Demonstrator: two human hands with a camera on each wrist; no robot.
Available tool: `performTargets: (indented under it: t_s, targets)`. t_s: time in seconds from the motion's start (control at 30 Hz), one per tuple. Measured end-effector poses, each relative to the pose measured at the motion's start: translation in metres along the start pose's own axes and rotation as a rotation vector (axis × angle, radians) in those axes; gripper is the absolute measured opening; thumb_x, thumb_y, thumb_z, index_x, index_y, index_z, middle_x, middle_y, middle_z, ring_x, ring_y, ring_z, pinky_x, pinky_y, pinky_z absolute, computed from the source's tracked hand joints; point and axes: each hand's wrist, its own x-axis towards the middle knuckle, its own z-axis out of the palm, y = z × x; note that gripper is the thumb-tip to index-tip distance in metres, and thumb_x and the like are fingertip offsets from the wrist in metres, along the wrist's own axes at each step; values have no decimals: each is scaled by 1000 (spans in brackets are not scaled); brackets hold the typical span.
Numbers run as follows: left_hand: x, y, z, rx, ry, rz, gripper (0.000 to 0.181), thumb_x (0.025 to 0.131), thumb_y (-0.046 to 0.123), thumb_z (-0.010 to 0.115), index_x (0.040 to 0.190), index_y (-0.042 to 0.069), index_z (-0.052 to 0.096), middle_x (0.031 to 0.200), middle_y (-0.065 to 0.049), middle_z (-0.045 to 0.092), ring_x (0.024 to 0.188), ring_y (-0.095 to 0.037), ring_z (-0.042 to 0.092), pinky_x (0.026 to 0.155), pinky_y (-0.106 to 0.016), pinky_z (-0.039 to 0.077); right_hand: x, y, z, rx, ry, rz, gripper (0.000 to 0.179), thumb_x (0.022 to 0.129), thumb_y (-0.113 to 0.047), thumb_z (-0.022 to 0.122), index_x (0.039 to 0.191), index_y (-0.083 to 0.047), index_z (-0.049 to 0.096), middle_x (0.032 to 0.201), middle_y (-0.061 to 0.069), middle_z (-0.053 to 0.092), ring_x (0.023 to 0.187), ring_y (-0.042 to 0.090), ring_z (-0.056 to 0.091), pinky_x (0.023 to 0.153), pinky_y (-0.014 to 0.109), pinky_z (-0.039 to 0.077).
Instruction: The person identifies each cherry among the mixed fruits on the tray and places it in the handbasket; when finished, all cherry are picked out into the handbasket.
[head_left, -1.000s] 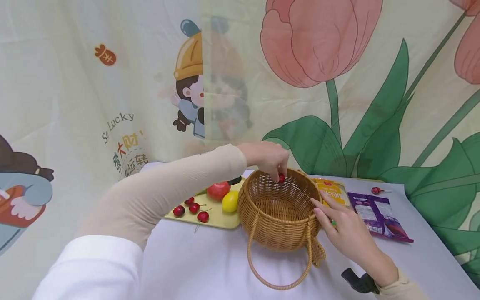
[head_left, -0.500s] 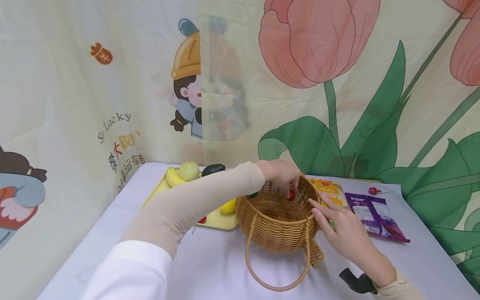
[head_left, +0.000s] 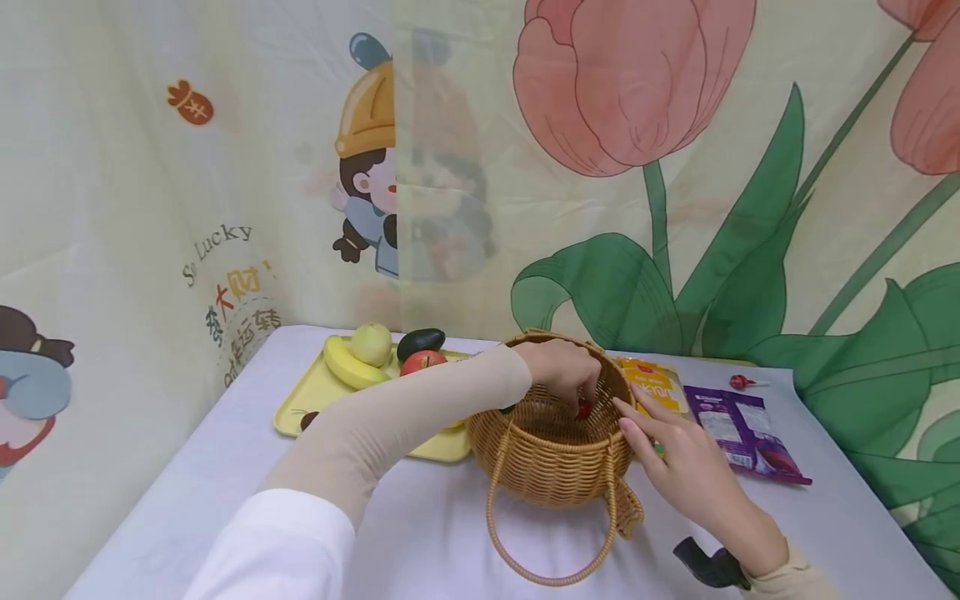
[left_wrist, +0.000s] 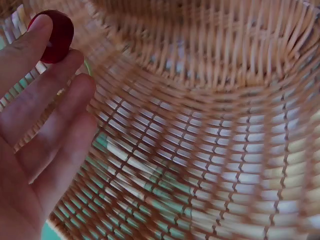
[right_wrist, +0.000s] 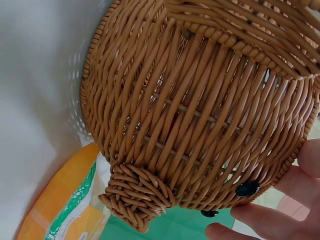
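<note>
My left hand reaches down into a brown wicker basket. Between its thumb and index finger it pinches a dark red cherry, held close to the woven inner wall; the other fingers extend loosely. In the head view a bit of the cherry's red shows below the fingertips. My right hand holds the basket's right rim, thumb and index over the edge, while other fingers lie along the outside near black bead eyes. The basket's looped handle hangs towards me.
Left of the basket, a yellow tray bears a banana, a pale green round fruit, a dark fruit and a red fruit. An orange packet, a purple bag and a lollipop lie right.
My left hand has gone from above the basket's back rim down inside, carrying the cherry lower and slightly right. The right hand stays at the rim.
</note>
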Motion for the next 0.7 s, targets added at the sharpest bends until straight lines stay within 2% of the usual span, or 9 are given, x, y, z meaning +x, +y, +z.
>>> performTargets:
  t_s: [0.13, 0.37, 0.5, 0.7]
  targets:
    - [0, -1, 6, -25, -14, -11, 33, 88, 33, 81, 122, 32, 77, 120, 13, 75, 110, -6, 69, 93, -23, 56, 0, -1, 0, -8, -5, 8, 36, 106, -26, 56, 138, -10, 66, 149, 23, 54, 119, 55, 62, 95, 72, 48]
    - [1, 1, 5, -17, -24, 2, 33, 89, 31, 81, 121, 30, 78, 120, 14, 75, 111, -7, 69, 93, -24, 56, 0, -1, 0, -5, -2, 21, 36, 106, -26, 56, 137, -11, 67, 148, 23, 55, 119, 56, 61, 95, 72, 47]
    - [1, 2, 5, -26, -30, -10, 33, 88, 30, 81, 121, 30, 77, 118, 13, 76, 110, -6, 69, 94, -25, 56, 0, 0, 0, -7, -2, 23, 36, 106, -26, 56, 137, -11, 67, 148, 23, 55, 119, 56, 61, 96, 73, 46]
    - [1, 2, 6, -45, -34, -41, 34, 88, 32, 81, 122, 31, 77, 127, 13, 72, 118, -8, 66, 100, -26, 54, 0, 0, 1, -7, 2, 8, 35, 106, -25, 56, 137, -11, 67, 147, 23, 55, 119, 55, 62, 95, 72, 47]
